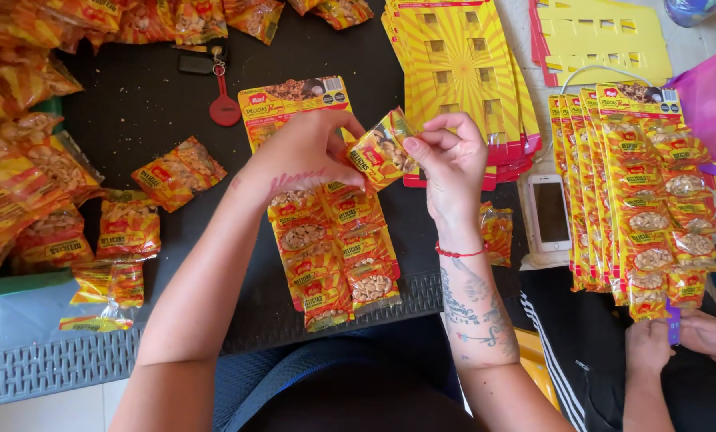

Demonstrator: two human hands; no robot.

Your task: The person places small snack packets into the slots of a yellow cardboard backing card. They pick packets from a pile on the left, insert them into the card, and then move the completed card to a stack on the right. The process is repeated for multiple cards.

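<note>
Both hands meet near the centre of the view over a black mat point(158, 112). The left hand point(306, 152) and the right hand point(452, 156) pinch one small yellow-and-red peanut packet point(382, 150) between them, the left fingertips closed on its lower left edge, the right thumb and forefinger closed on its upper right corner; the packet is tilted and held clear of the mat. Directly below it, at six o'clock, lies a yellow display card point(326, 240) with two columns of like packets fixed on it, its printed header showing at twelve o'clock from the left hand. At nine o'clock loose packets point(178, 172) lie scattered on the mat, and further out a heap of them point(22, 160) fills a green tray. At eleven o'clock a red tag on a key point(224, 104) rests on the mat. At one o'clock is a stack of blank yellow cards point(454, 56) with square cut-outs. At three o'clock a white phone point(550, 212) lies face up, just beside a pile of filled cards point(638, 200). At four o'clock another person's hands point(678, 340) touch the bottom of that pile. One more packet point(498, 232) lies just right of the right wrist.
</note>
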